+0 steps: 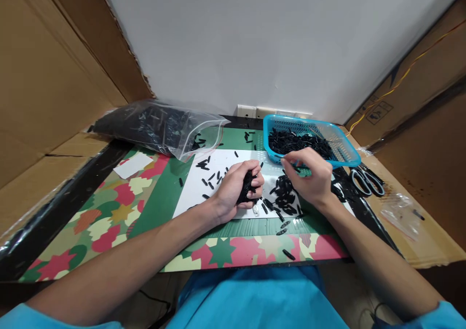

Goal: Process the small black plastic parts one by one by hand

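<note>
My left hand is curled around a bunch of small black oblong pieces, which show between palm and fingers above a white sheet. To its right, my right hand is closed in a pinch in front of the blue basket. Whatever its fingertips hold is too small or hidden to make out. Under and beside that hand lies a loose pile of the same black pieces. More black pieces fill part of the basket.
A clear zip bag full of dark contents lies at the back left. Scissors and a small clear bag are on the right. Cardboard walls flank the table. A white paper piece lies on the patterned mat.
</note>
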The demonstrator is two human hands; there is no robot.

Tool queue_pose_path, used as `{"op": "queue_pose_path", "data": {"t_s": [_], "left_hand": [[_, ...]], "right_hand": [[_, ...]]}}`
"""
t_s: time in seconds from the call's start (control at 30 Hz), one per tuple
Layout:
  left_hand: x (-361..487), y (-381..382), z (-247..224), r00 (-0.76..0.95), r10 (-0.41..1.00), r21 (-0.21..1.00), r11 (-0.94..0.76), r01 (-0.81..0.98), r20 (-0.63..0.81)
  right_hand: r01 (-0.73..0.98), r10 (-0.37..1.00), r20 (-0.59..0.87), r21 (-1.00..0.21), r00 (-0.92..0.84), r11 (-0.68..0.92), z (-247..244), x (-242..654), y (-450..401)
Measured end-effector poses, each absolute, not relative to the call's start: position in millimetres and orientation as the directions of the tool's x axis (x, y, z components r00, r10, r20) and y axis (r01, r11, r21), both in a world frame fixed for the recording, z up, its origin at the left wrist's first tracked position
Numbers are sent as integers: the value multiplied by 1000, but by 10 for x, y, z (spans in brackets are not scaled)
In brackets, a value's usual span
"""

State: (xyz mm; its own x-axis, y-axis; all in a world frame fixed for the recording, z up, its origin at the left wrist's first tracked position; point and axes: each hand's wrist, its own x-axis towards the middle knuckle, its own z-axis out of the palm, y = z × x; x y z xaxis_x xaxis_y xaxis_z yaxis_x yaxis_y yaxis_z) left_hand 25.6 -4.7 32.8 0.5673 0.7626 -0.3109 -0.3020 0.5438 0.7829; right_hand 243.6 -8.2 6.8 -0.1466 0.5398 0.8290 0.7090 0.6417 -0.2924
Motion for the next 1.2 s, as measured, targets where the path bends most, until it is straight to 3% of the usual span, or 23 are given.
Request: {"op": "queue_pose_path", "data": {"t_s": [0.1,0.17,0.23,0.33,0.43,0.8,1.03,1.2], "left_hand": [[255,-30,309,535,791,801,511,-312,-297],[258,-27,299,514,806,811,494,-313,-293],[267,-32,292,491,819,820,482,-309,-296],[289,-45,282,450,840,837,459,-297,-302],[312,-54,270,393,865,862,431,-268,-311],[287,-40,315,412,867,845,426,-322,-280],[272,-51,322,539,779,809,521,-274,-319],[277,-80,337,568,769,827,502,-253,-293]], "right_hand": [[870,575,818,-272,-16,411,90,2643,24],[882,604,797,-284,-1,376,99,2691,37],[812,628,774,-311,-85,493,93,2627,-12],[585,578,725,-300,-374,754,49,2369,-167],[473,495,714,-257,-495,843,-16,2108,-300],[431,517,800,-368,-306,824,-9,2140,-306],[335,764,640,-704,-81,626,-55,2116,-314],[198,828,559,-817,42,541,-46,2081,-284]]}}
